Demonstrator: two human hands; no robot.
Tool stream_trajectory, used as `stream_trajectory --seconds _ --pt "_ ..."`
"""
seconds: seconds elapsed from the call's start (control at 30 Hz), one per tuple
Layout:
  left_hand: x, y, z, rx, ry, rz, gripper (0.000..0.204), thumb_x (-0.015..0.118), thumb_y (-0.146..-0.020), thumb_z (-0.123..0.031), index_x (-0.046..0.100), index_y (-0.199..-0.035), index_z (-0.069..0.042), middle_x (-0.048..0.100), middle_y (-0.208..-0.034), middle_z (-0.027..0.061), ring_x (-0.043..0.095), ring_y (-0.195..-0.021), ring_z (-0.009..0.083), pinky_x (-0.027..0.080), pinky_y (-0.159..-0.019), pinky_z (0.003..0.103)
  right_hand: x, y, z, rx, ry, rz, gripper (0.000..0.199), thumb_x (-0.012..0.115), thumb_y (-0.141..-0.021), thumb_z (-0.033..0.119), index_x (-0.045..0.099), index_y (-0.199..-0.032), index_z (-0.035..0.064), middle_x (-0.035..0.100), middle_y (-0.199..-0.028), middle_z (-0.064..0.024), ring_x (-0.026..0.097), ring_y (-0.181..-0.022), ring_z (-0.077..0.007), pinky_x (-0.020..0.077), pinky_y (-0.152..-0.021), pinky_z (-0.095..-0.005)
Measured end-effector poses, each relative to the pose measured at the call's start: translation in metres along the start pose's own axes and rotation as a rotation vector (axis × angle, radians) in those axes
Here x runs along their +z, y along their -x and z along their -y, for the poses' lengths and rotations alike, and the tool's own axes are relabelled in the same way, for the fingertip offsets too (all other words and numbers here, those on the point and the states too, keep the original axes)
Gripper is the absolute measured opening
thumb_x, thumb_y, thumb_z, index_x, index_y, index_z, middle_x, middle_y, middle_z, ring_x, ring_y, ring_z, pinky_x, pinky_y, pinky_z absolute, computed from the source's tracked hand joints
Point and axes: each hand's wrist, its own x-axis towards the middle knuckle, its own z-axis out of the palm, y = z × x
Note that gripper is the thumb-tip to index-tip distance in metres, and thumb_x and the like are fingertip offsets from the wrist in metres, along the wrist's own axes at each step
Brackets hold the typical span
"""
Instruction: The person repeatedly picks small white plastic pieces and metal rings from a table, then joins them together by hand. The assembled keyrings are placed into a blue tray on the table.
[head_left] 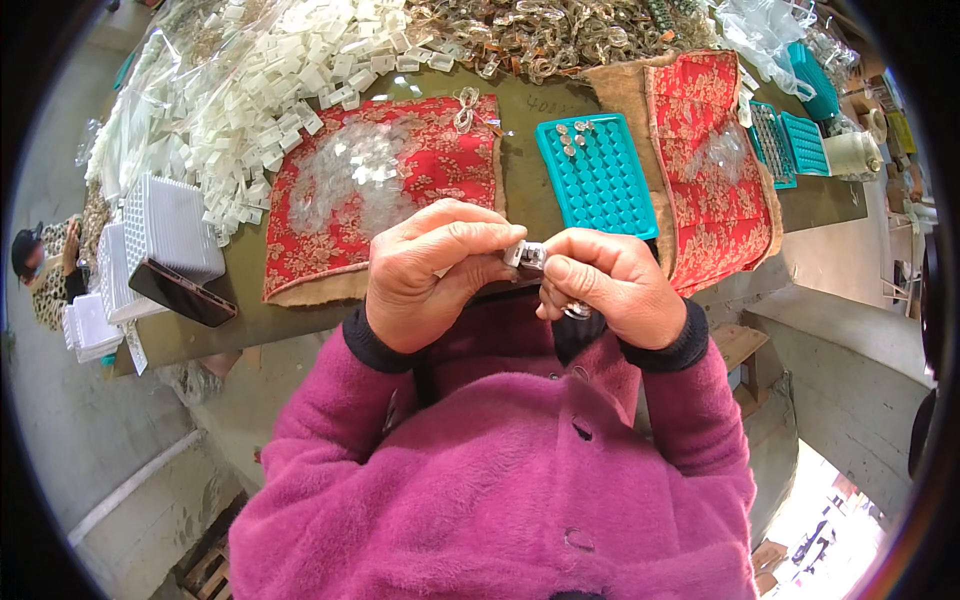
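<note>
I am watching the left hand (430,268) and the right hand (622,288) meeting fingertip to fingertip, each one pinching an end of a small pale piece with a metallic part (529,256). That piece is sitting between them, appearing to hang near the table's (520,165) front edge, so I am judging a slip the main danger: pressing unevenly or twisting could be squirting it out of those narrow grips and toward the lap. The fingers are covering much of it, so I am not telling how well its parts are lining up; forcing them crooked could be cracking or scratching it.

Beyond the right hand, a teal tray (603,195) is holding a few shiny pieces (574,138); a careless knuckle could be jolting them loose. Ahead of the left hand, clear bits (345,185) are lying loosely on a red cloth (455,165), where a dragging sleeve could be scattering them.
</note>
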Motion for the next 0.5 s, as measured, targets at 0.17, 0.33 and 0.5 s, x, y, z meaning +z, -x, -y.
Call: stream_trajectory --seconds 0.17,0.33,0.5 --pt "-0.001 0.001 -0.006 -0.012 -0.033 0.015 0.031 0.089 -0.075 0.001 0.08 -0.105 0.0 0.074 -0.104 0.0126 0.073 -0.091 0.019 0.06 -0.078 0.029 0.007 0.0 0.006 0.017 0.115 -0.032 0.021 0.067 -0.105 0.02 0.069 -0.099 -0.0004 0.066 -0.078 0.0011 0.061 -0.071 -0.0059 0.0502 -0.064 -0.0225" --pt "0.011 0.0 -0.002 0.018 -0.032 0.0 0.034 0.092 -0.072 -0.001 0.08 -0.104 -0.001 0.074 -0.099 0.0113 0.072 -0.087 0.0176 0.059 -0.073 0.028 0.013 0.005 0.014 -0.097 0.378 -0.103 0.017 0.065 -0.102 0.013 0.068 -0.091 0.0007 0.065 -0.075 -0.002 0.06 -0.068 -0.0072 0.049 -0.06 -0.0254" --pt "0.016 0.002 -0.001 0.049 -0.021 -0.015 0.033 0.091 -0.073 -0.001 0.08 -0.103 -0.001 0.074 -0.1 0.0114 0.072 -0.087 0.0178 0.059 -0.073 0.029 0.011 0.008 0.022 -0.104 0.405 -0.051 0.015 0.064 -0.102 0.012 0.068 -0.094 0.0003 0.067 -0.077 -0.0041 0.061 -0.066 -0.0085 0.0493 -0.06 -0.0259"
